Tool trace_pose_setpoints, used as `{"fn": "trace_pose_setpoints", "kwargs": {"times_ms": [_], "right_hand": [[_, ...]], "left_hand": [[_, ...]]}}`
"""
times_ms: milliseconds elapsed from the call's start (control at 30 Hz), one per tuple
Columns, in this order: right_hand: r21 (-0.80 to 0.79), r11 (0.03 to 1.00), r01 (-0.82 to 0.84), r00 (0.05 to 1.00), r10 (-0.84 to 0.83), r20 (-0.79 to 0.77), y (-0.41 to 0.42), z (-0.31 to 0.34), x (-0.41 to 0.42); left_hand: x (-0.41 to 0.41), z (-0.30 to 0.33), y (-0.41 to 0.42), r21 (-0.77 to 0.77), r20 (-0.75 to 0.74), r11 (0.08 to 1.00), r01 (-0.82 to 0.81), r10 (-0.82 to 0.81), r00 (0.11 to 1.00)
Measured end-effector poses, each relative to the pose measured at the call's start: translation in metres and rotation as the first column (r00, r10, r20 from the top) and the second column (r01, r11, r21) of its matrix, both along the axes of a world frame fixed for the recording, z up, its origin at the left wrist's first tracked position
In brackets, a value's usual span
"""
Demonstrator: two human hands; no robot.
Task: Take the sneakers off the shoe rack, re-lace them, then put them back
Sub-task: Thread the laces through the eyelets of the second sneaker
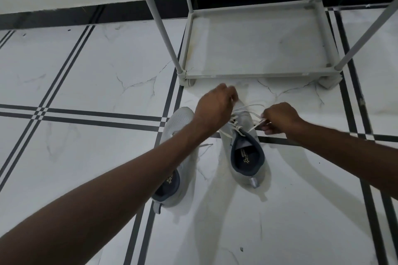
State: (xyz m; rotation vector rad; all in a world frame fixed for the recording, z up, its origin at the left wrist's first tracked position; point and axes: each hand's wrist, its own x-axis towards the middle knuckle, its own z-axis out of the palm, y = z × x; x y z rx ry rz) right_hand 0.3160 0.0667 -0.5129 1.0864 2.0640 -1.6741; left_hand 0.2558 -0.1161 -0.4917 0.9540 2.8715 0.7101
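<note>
While both sneakers stand on the tiled floor (86, 84) in front of the shoe rack (256, 75), you work on the right sneaker (243, 148), which sits toe toward the rack with its dark collar open to you. The left sneaker (178, 122) lies just beside it, partly under your left forearm, with a loose lace end trailing from its inner side.

Your left hand (215, 107) is curled closed over the forward part of the lacing; what it pinches is hidden under the knuckles. Your right hand (277, 118) is closed in a pinch on the white lace (254, 128), drawn out taut to the right of the eyelets.

Note these risks, all judged from the present layout:

1. Uneven pull. The right side is under tension; if the left hand does not hold its side, the lace may slide through and leave 1 end short.
2. Skipped or twisted crossing. The lower crossings near the tongue look loose and bunched, so an eyelet may be missed.
3. Shoe shift. The floor looks smooth, and a sideways pull can drag the right sneaker against the left sneaker.
4. Snagging. The trailing lace end on the left sneaker lies under your forearm and can be caught when the arm moves.

The bottom tier of the rack is bare, so return space is free.
</note>
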Motion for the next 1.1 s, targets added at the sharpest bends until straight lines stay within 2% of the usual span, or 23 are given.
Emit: {"fn": "trace_pose_setpoints", "kwargs": {"times_ms": [33,67,100,133,167,200,233,267,300,333,367,400,467,533,567,600,733,800,867,900,1000,1100], "right_hand": [[0.006,0.999,0.049,0.998,-0.049,0.025,0.003,-0.003,0.005],[0.096,0.994,0.047,0.998,-0.050,0.025,0.004,-0.007,0.010],[0.264,0.964,-0.006,1.000,0.006,0.001,0.004,-0.008,0.019],[0.455,0.885,-0.096,0.989,0.136,-0.056,0.004,-0.011,0.027],[0.614,0.767,-0.189,0.936,0.330,-0.123,0.003,-0.013,0.035],[0.737,0.620,-0.270,0.823,0.545,-0.157,0.003,-0.018,0.041],[0.836,0.439,-0.330,0.675,0.729,-0.117,0.002,-0.024,0.045],[0.903,0.246,-0.352,0.527,0.849,-0.026,0.002,-0.033,0.044],[0.931,0.099,-0.351,0.421,0.905,0.062,0.003,-0.037,0.041],[0.933,0.020,-0.360,0.352,0.929,0.116,0.005,-0.039,0.036],[0.910,0.010,-0.413,0.327,0.935,0.138,0.005,-0.034,0.032],[0.879,0.073,-0.471,0.362,0.925,0.117,0.007,-0.027,0.029],[0.799,0.304,-0.519,0.518,0.856,0.010,0.015,-0.014,0.027],[0.584,0.556,-0.591,0.617,0.778,-0.115,0.019,-0.002,0.025],[0.440,0.644,-0.626,0.657,0.739,-0.148,0.020,0.003,0.024],[0.347,0.664,-0.662,0.667,0.733,-0.131,0.020,0.006,0.023],[0.208,0.601,-0.772,0.622,0.782,0.048,0.017,0.001,0.022],[0.327,0.537,-0.778,0.580,0.813,0.047,0.012,-0.005,0.021],[0.466,0.407,-0.786,0.491,0.868,0.071,0.006,-0.010,0.020],[0.490,0.374,-0.788,0.467,0.881,0.078,0.005,-0.011,0.019],[0.484,0.360,-0.798,0.472,0.872,0.129,0.019,-0.016,0.020],[0.468,0.415,-0.780,0.537,0.828,0.160,0.033,-0.025,0.028]], "left_hand": [[0.007,-0.005,-0.006,-0.037,0.086,0.997,0.069,-0.066,0.994],[0.014,-0.010,-0.014,-0.079,0.154,0.985,0.150,-0.137,0.978],[0.020,-0.014,-0.020,-0.116,0.184,0.969,0.220,-0.197,0.963],[0.025,-0.018,-0.026,-0.153,0.173,0.951,0.269,-0.242,0.955],[0.027,-0.021,-0.030,-0.195,0.148,0.937,0.289,-0.263,0.953],[0.027,-0.025,-0.031,-0.232,0.123,0.931,0.284,-0.261,0.957],[0.027,-0.026,-0.030,-0.258,0.098,0.930,0.260,-0.243,0.965],[0.027,-0.027,-0.029,-0.276,0.082,0.933,0.231,-0.217,0.973],[0.027,-0.029,-0.028,-0.282,0.090,0.938,0.204,-0.186,0.978],[0.027,-0.031,-0.026,-0.274,0.117,0.945,0.181,-0.154,0.981],[0.027,-0.031,-0.025,-0.262,0.155,0.951,0.164,-0.126,0.980],[0.025,-0.030,-0.024,-0.252,0.188,0.954,0.160,-0.114,0.976],[0.021,-0.029,-0.027,-0.226,0.209,0.957,0.183,-0.136,0.968],[0.017,-0.025,-0.033,-0.194,0.211,0.962,0.191,-0.150,0.966],[0.015,-0.023,-0.035,-0.175,0.232,0.967,0.186,-0.143,0.962],[0.015,-0.021,-0.037,-0.145,0.263,0.973,0.178,-0.136,0.955],[0.019,-0.014,-0.037,0.025,0.452,0.996,0.091,-0.093,0.887],[0.018,-0.011,-0.034,0.044,0.517,0.999,0.030,-0.049,0.854],[0.016,-0.011,-0.030,-0.011,0.481,0.999,0.043,-0.033,0.876],[0.016,-0.012,-0.029,-0.058,0.452,0.996,0.070,-0.036,0.891],[0.018,-0.018,-0.037,-0.168,0.416,0.981,0.098,-0.020,0.909],[0.018,-0.021,-0.050,-0.152,0.404,0.988,0.020,0.043,0.914]]}}
